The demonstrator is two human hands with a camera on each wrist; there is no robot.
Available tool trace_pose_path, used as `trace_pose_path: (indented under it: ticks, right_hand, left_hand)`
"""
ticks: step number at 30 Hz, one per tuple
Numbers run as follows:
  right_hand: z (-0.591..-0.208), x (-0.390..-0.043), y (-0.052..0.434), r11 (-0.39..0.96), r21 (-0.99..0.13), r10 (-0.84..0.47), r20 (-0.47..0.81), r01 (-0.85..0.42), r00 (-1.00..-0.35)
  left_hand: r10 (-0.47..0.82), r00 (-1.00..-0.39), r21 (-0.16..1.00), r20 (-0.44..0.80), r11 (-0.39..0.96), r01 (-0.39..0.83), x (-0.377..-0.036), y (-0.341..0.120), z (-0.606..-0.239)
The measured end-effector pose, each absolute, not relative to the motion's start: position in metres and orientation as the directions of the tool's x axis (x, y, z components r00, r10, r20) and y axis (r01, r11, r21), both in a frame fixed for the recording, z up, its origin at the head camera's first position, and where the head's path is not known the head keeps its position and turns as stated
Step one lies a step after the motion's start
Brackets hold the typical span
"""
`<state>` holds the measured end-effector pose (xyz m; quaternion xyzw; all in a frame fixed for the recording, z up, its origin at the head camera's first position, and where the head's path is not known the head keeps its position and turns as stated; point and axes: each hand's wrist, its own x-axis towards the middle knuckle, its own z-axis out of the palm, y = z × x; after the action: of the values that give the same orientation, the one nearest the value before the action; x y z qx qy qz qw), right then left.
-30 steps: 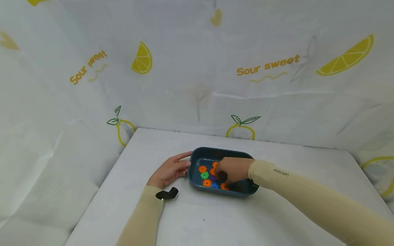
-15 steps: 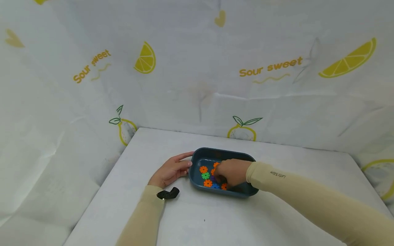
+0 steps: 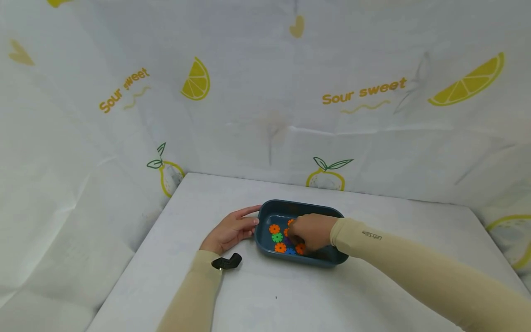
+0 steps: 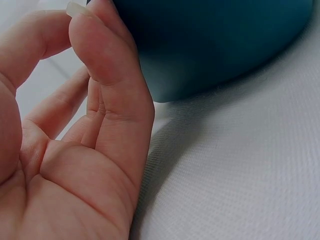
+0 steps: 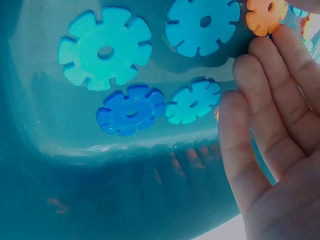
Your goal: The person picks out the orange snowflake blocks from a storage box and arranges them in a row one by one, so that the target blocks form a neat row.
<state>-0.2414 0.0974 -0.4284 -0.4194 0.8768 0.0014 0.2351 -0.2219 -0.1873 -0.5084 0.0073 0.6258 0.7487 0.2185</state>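
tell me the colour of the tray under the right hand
Dark blue; the tray shows best in the head view.

One orange disc (image 3: 299, 249) nearer the fingers (image 5: 260, 100)

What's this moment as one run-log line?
left hand: touching left end of dark-blue tray | right hand: inside tray, beside orange notched disc, grip unclear | green notched disc: on tray floor

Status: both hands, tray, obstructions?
Left hand at tray, left end. Right hand inside, at an orange disc, grip unclear. It partly hides other discs in head view.
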Motion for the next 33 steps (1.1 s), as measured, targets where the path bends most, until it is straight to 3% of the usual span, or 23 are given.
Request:
trace_pose_path:
  ticks: [9, 21, 33]
  right_hand:
    - [-0.417, -0.242, 0.111, 0.691, -0.22, -0.711, -0.377, -0.688, -0.594]
    - [-0.402, -0.244, 0.153, 0.648, -0.504, -0.733, -0.209, -0.571, -0.647]
    - [-0.408, -0.225, 0.22, 0.592, -0.695, -0.606, -0.05, -0.409, -0.794]
  left_hand:
    - [0.341, -0.903, 0.944, -0.261, -0.104, -0.313, -0.222, -0.177, -0.503]
    - [0.363, -0.898, 0.946, -0.251, -0.106, -0.307, -0.221, -0.179, -0.512]
    - [0.334, -0.904, 0.943, -0.267, -0.105, -0.317, -0.219, -0.185, -0.516]
